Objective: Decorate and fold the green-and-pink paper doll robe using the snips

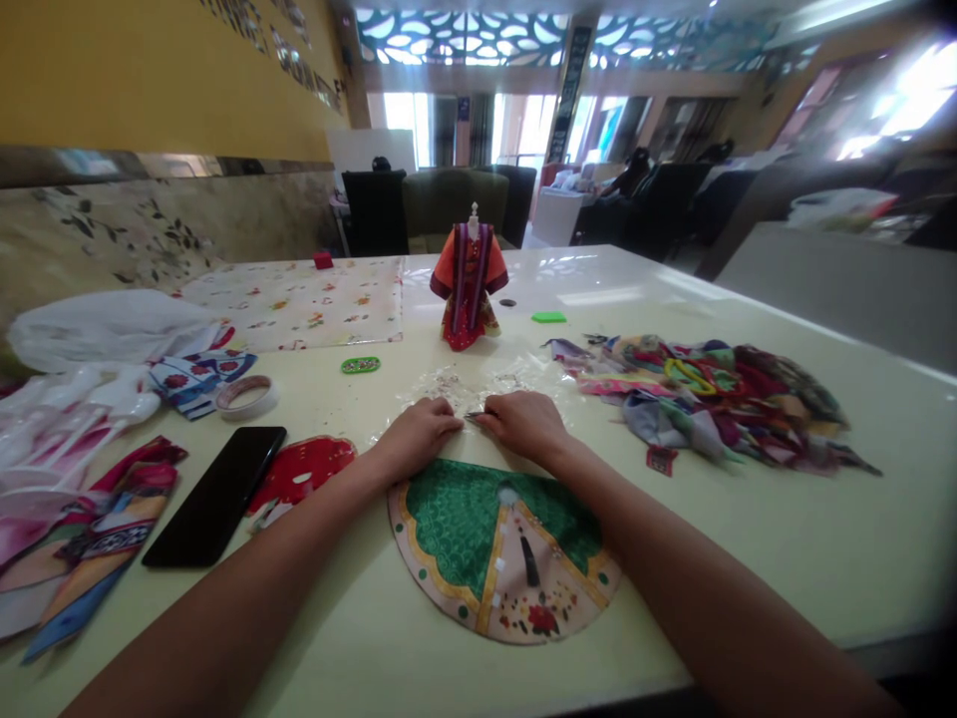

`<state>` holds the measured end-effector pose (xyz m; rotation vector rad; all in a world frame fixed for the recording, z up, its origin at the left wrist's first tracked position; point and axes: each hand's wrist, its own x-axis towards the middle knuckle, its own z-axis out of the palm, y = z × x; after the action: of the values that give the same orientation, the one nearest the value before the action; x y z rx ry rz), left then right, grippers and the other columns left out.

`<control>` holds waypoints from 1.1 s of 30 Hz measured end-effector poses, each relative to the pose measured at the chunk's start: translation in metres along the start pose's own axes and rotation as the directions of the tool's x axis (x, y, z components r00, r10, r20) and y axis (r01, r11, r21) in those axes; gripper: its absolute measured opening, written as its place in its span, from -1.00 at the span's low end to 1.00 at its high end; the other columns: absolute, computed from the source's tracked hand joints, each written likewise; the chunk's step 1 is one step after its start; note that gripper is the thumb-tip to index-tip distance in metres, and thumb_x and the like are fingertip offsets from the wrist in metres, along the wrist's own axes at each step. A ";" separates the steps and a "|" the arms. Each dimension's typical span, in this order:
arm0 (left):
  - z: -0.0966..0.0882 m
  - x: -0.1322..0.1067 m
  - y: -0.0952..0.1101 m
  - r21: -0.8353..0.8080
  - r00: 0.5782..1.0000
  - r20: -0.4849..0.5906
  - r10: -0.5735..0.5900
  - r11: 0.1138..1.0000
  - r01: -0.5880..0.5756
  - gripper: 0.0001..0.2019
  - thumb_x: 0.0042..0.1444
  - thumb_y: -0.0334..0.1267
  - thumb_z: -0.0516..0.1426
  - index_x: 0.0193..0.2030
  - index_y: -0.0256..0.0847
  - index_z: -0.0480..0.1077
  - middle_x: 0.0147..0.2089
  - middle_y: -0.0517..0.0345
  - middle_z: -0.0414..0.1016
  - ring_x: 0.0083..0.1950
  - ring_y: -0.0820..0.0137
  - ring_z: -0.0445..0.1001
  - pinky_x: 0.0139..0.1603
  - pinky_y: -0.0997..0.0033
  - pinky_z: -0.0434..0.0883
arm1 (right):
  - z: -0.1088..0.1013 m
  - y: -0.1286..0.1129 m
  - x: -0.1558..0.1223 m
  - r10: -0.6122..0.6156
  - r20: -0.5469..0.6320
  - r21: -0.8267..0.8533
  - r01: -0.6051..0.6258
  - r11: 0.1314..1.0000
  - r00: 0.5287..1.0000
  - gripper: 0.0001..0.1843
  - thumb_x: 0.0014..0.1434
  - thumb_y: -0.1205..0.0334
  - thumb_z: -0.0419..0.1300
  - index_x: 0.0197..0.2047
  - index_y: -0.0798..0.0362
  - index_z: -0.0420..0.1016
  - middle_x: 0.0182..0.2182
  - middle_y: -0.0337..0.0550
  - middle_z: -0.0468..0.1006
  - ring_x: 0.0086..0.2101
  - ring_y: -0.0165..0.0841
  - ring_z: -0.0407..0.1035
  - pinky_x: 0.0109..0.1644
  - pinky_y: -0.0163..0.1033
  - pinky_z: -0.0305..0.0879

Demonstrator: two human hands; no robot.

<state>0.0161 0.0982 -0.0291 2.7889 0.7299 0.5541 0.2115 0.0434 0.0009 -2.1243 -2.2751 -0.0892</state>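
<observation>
Both my hands meet over a clear plastic sheet (499, 382) scattered with tiny shiny bits. From the closed fingers of my right hand (527, 423) sticks the tip of a thin pointed metal tool (474, 415), which looks like tweezers. Its tip points at my left hand (420, 436), whose fingertips are pressed together; anything between them is too small to tell. Just below the hands lies a half-round piece of fabric (449, 519), green and pink with gold bands and a flower print. My right forearm partly covers its right edge.
A small dress form (471, 279) in red and orange clothes stands ahead. Fabric scraps (718, 399) are heaped right. To the left are a black phone (216, 497), red fabric (310, 472), a tape roll (245, 396) and white plastic forms (67, 429). A green tray (360, 365) lies ahead.
</observation>
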 end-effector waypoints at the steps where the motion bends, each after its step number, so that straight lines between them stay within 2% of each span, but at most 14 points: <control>1: 0.001 0.000 -0.001 -0.004 1.000 -0.005 0.000 1.000 0.000 -0.71 0.30 -0.29 0.00 -0.08 -0.20 0.56 -0.11 -0.03 0.47 -0.07 0.28 0.41 0.01 0.29 0.36 | 0.001 0.000 0.000 -0.002 -0.001 -0.002 0.002 1.000 1.000 -0.63 0.28 -0.04 0.01 -0.18 -0.04 0.57 -0.26 -0.09 0.63 -0.25 -0.24 0.48 -0.34 -0.26 0.09; 21: 0.003 0.000 0.000 0.034 1.000 -0.025 0.016 0.999 -0.015 -0.71 0.30 -0.28 0.00 -0.16 -0.22 0.56 -0.14 -0.01 0.46 -0.11 0.30 0.39 -0.02 0.31 0.35 | 0.005 -0.004 0.001 -0.027 -0.046 -0.050 0.024 0.998 0.999 -0.66 0.27 -0.02 0.03 -0.21 -0.04 0.55 -0.30 -0.08 0.63 -0.29 -0.21 0.50 -0.36 -0.23 0.07; 27: 0.002 0.000 0.001 0.039 1.000 -0.015 0.006 0.999 -0.006 -0.71 0.30 -0.28 0.00 -0.14 -0.22 0.57 -0.13 -0.02 0.46 -0.10 0.29 0.39 -0.02 0.31 0.35 | 0.005 -0.004 0.002 0.002 -0.018 -0.016 -0.002 1.000 1.000 -0.65 0.27 -0.03 0.02 -0.21 -0.04 0.56 -0.28 -0.08 0.63 -0.27 -0.23 0.48 -0.34 -0.24 0.09; 33: 0.001 0.001 0.000 0.056 1.000 0.008 -0.002 0.998 0.002 -0.72 0.29 -0.28 0.01 -0.12 -0.18 0.57 -0.13 -0.01 0.47 -0.10 0.28 0.40 -0.01 0.30 0.35 | 0.005 0.000 0.003 0.046 -0.004 0.101 -0.045 0.994 0.999 -0.67 0.24 -0.02 0.04 -0.23 -0.08 0.58 -0.26 -0.15 0.63 -0.25 -0.26 0.46 -0.35 -0.26 0.08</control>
<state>0.0170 0.0984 -0.0301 2.8399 0.7582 0.5294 0.2111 0.0462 -0.0039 -2.1206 -2.1766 0.0190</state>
